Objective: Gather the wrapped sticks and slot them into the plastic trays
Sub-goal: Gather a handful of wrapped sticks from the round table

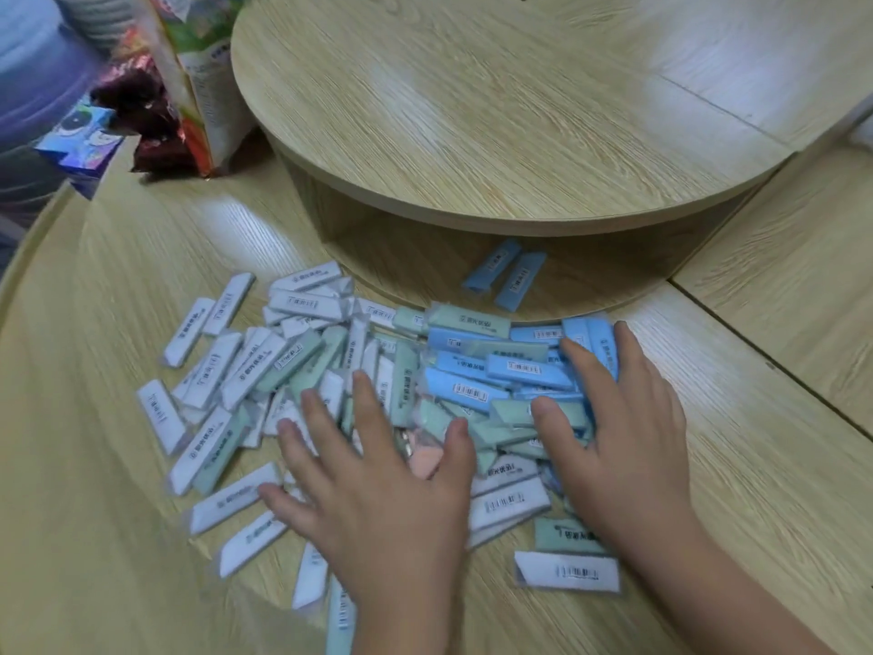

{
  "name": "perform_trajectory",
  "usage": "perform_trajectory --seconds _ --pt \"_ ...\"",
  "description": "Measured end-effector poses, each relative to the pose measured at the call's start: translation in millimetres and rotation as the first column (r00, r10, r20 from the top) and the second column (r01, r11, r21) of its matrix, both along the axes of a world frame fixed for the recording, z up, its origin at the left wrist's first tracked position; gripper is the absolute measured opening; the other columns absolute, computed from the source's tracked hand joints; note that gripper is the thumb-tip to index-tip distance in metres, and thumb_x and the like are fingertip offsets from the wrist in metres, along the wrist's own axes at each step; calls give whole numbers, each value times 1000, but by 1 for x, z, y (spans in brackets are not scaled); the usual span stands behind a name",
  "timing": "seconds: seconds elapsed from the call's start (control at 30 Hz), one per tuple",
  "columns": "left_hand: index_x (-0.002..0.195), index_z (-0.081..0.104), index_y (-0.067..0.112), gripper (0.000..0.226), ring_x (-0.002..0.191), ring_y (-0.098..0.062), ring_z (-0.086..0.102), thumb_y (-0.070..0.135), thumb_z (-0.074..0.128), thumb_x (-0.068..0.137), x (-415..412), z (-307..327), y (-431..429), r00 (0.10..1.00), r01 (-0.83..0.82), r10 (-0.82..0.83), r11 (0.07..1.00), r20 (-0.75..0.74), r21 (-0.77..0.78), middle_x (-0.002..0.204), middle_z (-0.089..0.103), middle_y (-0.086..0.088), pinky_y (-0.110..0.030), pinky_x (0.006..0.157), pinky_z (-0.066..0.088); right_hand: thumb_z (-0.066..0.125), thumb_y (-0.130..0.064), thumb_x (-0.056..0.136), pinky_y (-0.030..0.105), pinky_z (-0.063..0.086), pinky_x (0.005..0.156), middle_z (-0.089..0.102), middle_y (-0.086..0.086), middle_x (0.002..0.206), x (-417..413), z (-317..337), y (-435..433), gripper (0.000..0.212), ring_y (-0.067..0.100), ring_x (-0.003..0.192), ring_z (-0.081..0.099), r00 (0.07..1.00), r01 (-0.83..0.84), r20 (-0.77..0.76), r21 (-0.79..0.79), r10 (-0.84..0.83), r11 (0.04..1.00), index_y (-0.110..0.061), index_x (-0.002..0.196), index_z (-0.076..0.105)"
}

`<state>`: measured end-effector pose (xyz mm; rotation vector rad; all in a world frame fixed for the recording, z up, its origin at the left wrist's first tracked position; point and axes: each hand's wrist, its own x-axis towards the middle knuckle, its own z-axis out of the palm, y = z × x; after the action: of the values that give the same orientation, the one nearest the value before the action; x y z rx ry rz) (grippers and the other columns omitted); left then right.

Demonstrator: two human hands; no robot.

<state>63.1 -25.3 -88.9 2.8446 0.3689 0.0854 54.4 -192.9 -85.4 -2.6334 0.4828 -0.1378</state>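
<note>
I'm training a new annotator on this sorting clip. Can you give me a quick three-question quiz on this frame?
1. True or false: the left hand and the right hand both lie flat, fingers spread, on the pile of wrapped sticks.
2. Where do the two stray blue sticks lie? A) under the raised round shelf B) on top of it C) in a plastic tray
3. Fill in: the pile's left edge holds mostly ____ sticks.
Key: 1 true; 2 A; 3 white.
</note>
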Motion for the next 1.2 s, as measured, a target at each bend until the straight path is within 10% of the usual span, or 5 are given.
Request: perform_trajectory --seconds 0.3,0.47,0.73,1.2 --pt "147 47 27 76 141 -28 30 65 49 82 21 5 -52 978 104 -28 926 208 -362 152 43 -10 -49 110 35 36 -65 85 46 28 112 27 -3 159 4 -3 4 57 21 139 32 994 60 82 69 -66 996 -42 136 50" --pt "141 54 33 65 147 -10 25 57 59 82 18 3 -63 964 177 -13 777 265 -604 152 42 4 -6 102 20 39 -57 86 47 35 110 40 -7 152 3 -1 -1 55 19 136 39 988 24 146 143 -45 989 -36 135 54" --pt "121 51 69 51 137 -7 47 60 65 72 11 8 -77 956 141 139 557 259 -819 145 43 19 -31 96 54 43 -52 87 31 36 103 52 -9 142 2 -2 -6 53 16 125 49 971 -29 239 216 -24 976 -28 130 62" --pt "118 65 53 43 118 6 60 49 70 76 4 17 -97 960 46 258 228 106 -973 132 62 19 -16 91 54 48 -51 82 0 32 95 46 -14 147 6 12 -5 42 -11 128 43 940 -78 332 426 -76 901 -44 120 64"
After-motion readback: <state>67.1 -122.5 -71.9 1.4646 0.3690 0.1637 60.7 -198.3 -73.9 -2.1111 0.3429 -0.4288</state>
